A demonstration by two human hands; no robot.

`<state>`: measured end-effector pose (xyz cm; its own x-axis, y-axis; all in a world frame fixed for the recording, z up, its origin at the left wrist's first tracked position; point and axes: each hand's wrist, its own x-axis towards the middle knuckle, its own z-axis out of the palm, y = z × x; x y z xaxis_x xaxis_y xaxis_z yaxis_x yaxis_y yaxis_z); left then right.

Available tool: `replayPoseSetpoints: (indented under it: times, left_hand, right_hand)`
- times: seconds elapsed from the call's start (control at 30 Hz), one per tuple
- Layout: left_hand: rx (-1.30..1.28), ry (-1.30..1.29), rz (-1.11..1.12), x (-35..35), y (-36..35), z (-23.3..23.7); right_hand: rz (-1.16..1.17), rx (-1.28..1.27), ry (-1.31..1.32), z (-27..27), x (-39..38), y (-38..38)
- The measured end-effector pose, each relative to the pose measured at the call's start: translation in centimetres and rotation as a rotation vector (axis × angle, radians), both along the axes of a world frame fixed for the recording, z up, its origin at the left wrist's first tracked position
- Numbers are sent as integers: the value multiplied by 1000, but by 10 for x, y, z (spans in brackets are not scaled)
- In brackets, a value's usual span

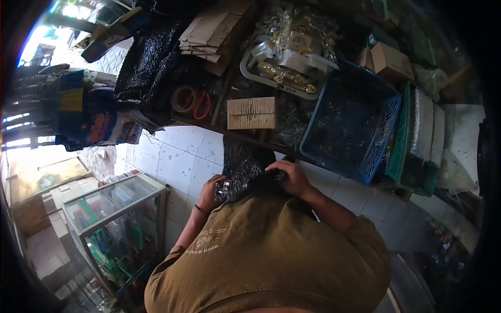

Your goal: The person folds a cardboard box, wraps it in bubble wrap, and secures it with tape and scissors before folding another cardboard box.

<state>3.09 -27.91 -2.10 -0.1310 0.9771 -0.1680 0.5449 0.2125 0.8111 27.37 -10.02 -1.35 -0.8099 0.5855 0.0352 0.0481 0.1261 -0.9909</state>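
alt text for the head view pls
The left hand and right hand grip a black bag of small shiny parts, close to a brown shirt. Beyond it, a cluttered shelf holds a blue basket, a cardboard box and red scissors; a glass cabinet stands at left.

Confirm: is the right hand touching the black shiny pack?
Touching. The head view shows the right hand laid on the black shiny pack, with its fingers curled over the pack's edge and no gap between them.
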Motion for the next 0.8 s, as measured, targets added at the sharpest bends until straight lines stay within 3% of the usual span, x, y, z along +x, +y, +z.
replayPoseSetpoints:
  times: [0.03, 0.07, 0.13, 0.2, 0.3, 0.4, 0.5, 0.57, 0.6, 0.67, 0.7, 0.73, 0.8]
  left_hand:
    - [-147, 20, -33, -4, 0, -2]
    - [-43, -86, -31, -9, -2, -3]
    - [-71, -274, 4, -6, 27, 33]
    - [-196, -439, 236, -9, 45, 39]
    - [-90, -398, 251, -20, 91, 51]
    - [2, -608, 260, -41, 127, 52]
    - [-29, -819, 320, -60, 153, 39]
    - [-47, -752, 281, -89, 160, -7]
    - [-76, -669, 268, -93, 164, -7]
    - [-62, -809, 282, -97, 165, -10]
    - [-47, -922, 299, -98, 165, -6]
    - [-53, -934, 297, -101, 162, -9]
    - [-106, -1000, 299, -107, 163, -12]
  right_hand:
    - [-34, 4, -62, 1, 4, -4]
    - [-67, 4, -121, 3, 5, -5]
    - [-83, -71, -72, 6, 1, -6]
    - [-174, -341, -272, 12, -8, 5]
    - [-323, -150, -223, 10, -37, 27]
    - [-413, 14, -302, 24, -57, 46]
    - [-437, 19, -373, 62, -64, 54]
    - [-508, 32, -193, 55, -61, 64]
    - [-514, 44, -211, 58, -61, 71]
    - [-555, 149, -179, 67, -63, 82]
    - [-431, 301, -413, 81, -64, 86]
    - [-432, 300, -427, 79, -69, 88]
    - [-188, 653, -711, 74, -79, 91]
